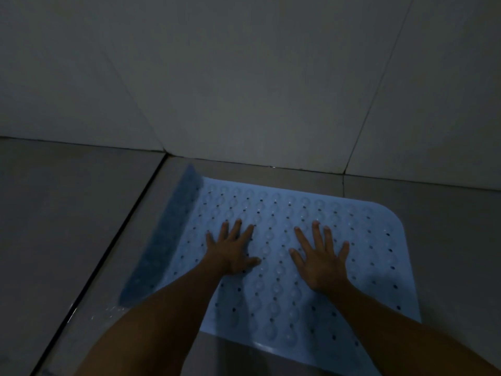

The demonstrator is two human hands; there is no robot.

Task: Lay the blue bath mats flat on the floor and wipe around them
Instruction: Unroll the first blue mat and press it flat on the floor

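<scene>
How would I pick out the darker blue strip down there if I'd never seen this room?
Find the corner where the tiled wall meets the floor. A pale blue bath mat lies there under both flat hands, and the darker blue strip runs along its left edge. It alone is deep blue, not pale.

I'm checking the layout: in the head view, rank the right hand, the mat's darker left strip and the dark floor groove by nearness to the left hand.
1. Right hand: flat on the blue mat, just right of the left hand.
2. Darker left strip: along the mat's left edge.
3. Dark floor groove: left, beyond the strip.
</scene>
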